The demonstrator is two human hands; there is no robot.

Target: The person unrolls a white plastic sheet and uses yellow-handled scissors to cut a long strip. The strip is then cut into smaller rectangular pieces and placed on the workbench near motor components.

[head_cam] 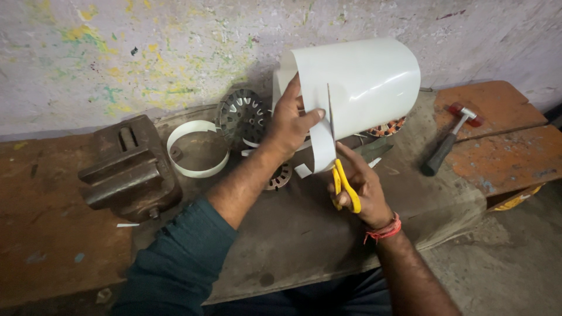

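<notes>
My left hand (290,126) grips the near edge of a large curled white sheet (366,82) held up over the bench. In my right hand (363,187) are yellow-handled scissors (339,175), blades pointing up and biting into the sheet's edge. A narrow white strip (319,149) hangs down between the hands, partly cut from the sheet.
A rusty metal vise (132,169) sits at the left of the bench (281,234). A loop of white strip (196,147) and a round slotted metal motor core (243,117) lie behind it. A red-headed hammer (451,137) rests on orange boards at the right. A paint-flecked wall stands behind.
</notes>
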